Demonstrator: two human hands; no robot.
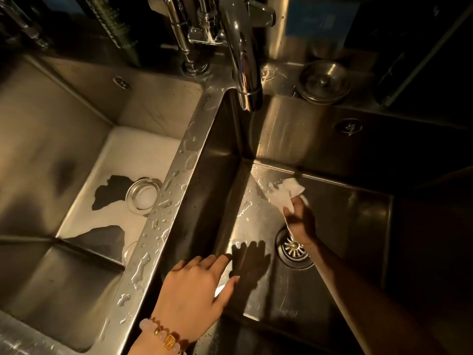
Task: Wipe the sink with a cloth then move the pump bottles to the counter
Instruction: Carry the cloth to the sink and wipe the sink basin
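Note:
A double steel sink fills the view. My right hand [299, 221] reaches down into the right basin [345, 226] and grips a white cloth [286, 192], which lies pressed on the wet floor near the far wall, just beyond the drain [293, 248]. My left hand [197, 288], with a bead bracelet on its wrist, hovers with fingers spread over the near left side of the same basin, holding nothing. Dark bottles [122, 29] stand in shadow behind the sink at the back left; I cannot tell whether they have pumps.
The left basin [51, 149] holds white foam around its round drain [143, 193]. A wet steel divider [174, 185] runs between the basins. The chrome tap [243, 60] hangs over the right basin's far edge. A round metal stopper [325, 82] lies on the back ledge.

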